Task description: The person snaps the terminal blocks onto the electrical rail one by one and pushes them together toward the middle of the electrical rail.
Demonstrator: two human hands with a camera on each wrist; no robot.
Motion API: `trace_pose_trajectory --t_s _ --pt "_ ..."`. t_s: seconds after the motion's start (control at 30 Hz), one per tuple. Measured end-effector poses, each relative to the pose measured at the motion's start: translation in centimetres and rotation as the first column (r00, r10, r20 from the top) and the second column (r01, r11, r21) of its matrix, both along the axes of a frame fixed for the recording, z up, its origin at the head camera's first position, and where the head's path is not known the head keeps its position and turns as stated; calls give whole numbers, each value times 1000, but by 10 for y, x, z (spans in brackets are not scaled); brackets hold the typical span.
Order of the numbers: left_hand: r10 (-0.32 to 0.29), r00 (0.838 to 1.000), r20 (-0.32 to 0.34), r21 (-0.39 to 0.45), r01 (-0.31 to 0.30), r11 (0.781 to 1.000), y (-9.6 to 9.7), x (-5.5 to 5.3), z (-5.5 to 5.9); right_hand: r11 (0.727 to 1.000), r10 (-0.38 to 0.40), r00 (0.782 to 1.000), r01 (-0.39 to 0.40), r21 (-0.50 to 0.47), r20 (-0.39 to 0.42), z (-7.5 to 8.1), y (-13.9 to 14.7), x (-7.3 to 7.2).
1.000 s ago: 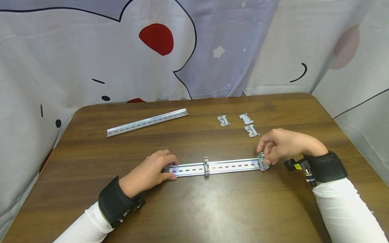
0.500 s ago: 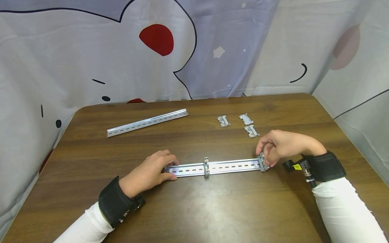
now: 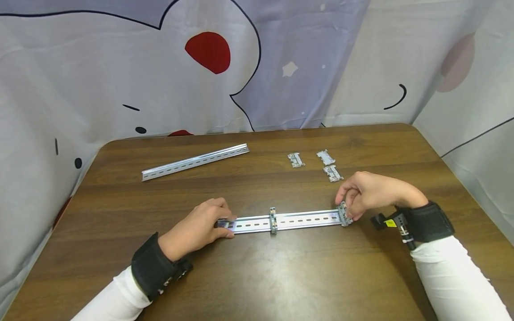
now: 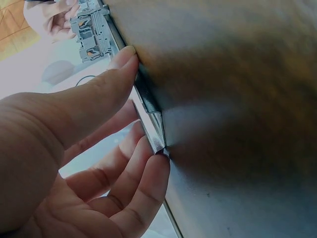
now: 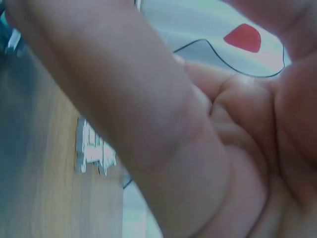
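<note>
A slotted metal DIN rail (image 3: 307,219) lies across the middle of the table. My left hand (image 3: 201,227) grips its left end, thumb on the near edge and fingers on the far edge; the left wrist view shows this DIN rail (image 4: 148,124) between them. One grey terminal block (image 3: 273,220) sits upright across the rail near its middle. At the right end, my right hand (image 3: 371,194) pinches another grey terminal block (image 3: 344,214), which stands across the rail. In the right wrist view, the fingers hide most of that work.
Another DIN rail (image 3: 195,162) lies slanted at the back left of the wooden table (image 3: 257,276). Farther back on the right are three loose terminal blocks: one (image 3: 296,160) apart, two (image 3: 325,157) close together. A printed cloth (image 3: 120,67) hangs behind.
My right hand and the terminal block it pinches have shifted slightly left along the rail. The left hand keeps its grip in the same place.
</note>
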State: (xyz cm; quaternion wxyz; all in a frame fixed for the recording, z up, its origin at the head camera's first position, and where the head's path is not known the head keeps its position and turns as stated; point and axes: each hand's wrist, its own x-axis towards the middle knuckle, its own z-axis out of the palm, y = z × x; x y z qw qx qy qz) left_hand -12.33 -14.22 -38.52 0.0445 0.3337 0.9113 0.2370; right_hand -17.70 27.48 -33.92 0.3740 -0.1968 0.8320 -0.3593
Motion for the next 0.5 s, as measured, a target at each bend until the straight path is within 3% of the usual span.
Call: trace_pose_trajectory --t_s 0.2,0.5 --pt "8 1000 6 -6 -8 1000 1 0 1 999 29 997 -27 37 -69 -1 -6 2" --pt "11 1000 8 -1 -11 1000 0 0 1 999 36 997 -35 18 -70 -2 -14 3"
